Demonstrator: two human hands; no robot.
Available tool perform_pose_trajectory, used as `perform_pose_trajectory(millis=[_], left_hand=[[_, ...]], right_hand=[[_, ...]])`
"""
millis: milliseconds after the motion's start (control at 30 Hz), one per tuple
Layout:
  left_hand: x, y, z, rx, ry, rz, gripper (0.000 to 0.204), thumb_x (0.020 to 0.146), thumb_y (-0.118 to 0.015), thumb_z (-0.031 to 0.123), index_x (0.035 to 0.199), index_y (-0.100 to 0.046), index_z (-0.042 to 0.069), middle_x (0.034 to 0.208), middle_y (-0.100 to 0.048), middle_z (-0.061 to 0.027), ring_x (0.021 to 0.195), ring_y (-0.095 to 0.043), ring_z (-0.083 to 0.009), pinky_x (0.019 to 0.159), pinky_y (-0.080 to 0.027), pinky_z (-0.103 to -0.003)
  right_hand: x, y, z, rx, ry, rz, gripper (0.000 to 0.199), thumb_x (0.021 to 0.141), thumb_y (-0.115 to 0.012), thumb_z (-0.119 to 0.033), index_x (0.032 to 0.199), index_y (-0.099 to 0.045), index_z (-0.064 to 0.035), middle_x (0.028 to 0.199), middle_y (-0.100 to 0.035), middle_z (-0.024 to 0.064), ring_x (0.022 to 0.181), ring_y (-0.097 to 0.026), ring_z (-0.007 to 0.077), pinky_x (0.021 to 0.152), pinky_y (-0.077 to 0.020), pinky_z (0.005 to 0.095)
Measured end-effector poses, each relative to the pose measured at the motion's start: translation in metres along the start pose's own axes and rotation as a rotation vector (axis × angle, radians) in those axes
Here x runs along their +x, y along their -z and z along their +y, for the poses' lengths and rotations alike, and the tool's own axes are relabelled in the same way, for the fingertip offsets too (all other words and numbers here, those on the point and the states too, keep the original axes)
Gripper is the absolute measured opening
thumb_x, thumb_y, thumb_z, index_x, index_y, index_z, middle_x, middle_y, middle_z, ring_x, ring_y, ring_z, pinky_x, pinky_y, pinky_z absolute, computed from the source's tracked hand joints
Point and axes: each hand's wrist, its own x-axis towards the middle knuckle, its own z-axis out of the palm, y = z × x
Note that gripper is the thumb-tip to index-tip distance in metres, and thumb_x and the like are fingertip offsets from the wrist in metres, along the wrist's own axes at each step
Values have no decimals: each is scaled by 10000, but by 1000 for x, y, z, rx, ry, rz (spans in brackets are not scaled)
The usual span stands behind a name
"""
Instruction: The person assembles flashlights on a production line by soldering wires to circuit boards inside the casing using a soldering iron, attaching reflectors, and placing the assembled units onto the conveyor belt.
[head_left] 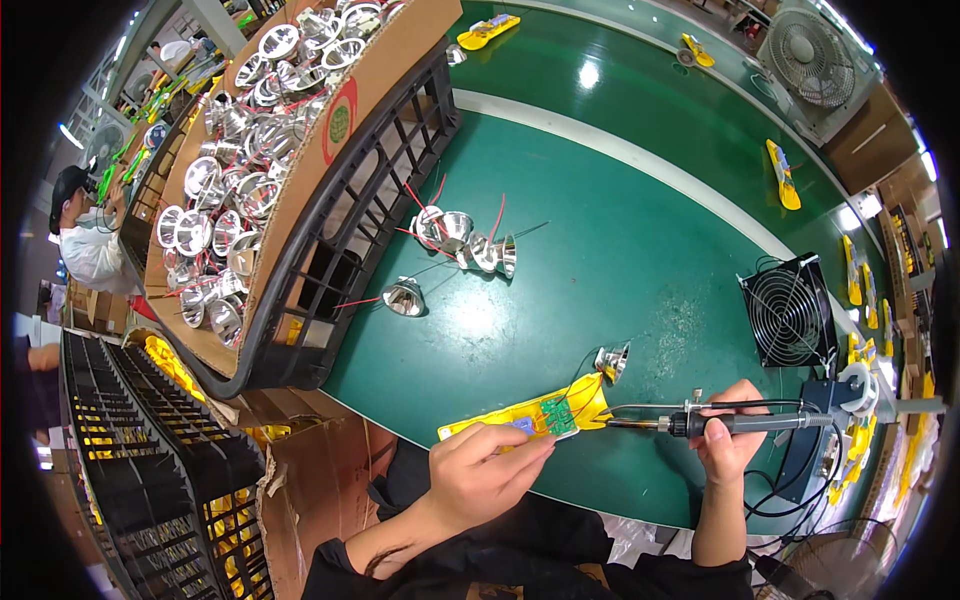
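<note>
My left hand [478, 480] is closed at the near edge of a yellow plastic housing [595, 397], its fingertips beside a small green circuit board [557, 413] inside. A blue part partly shows next to the board. In my right hand [727, 440] is a soldering iron [765, 422] with a thin feed tube along it. The iron's tip points left at the housing's right end, close to the board; whether it touches cannot be made out. Just behind the housing, a silver reflector cup [613, 363] lies on the green table [600, 290], a thin wire running toward the board.
Several wired reflector cups [445, 230] lie farther back. A cardboard box [400, 60] full of reflectors sits in a black crate [345, 215] at left. A black fan [790, 312] stands at right, near a solder spool [858, 388]. Yellow housings [783, 175] rest on the conveyor [640, 90].
</note>
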Motion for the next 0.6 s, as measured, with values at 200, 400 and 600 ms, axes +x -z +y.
perform_pose_trajectory(millis=[200,400,600], left_hand=[[2,-1,-6,42,0,-55,184,562,-718,23,723,-652,83,676,-530,1,529,-542,-117,454,-445,-228],[9,2,-5,31,34,-139,170,570,-719,31,714,-641,79,679,-533,-4,544,-558,-128,478,-465,-234],[11,5,-5,10,75,-195,161,583,-714,34,721,-641,72,672,-534,-9,539,-557,-130,478,-462,-233]], right_hand=[[1,2,-2,34,-56,-104,208,712,-611,-144,727,-485,21,559,-527,71,397,-492,83,373,-397,187],[-3,-3,0,87,-82,-170,188,716,-596,-109,755,-482,35,567,-537,97,426,-508,98,393,-422,209],[-4,-6,4,135,-84,-214,167,717,-590,-70,770,-479,44,574,-539,101,431,-510,101,395,-425,211]])
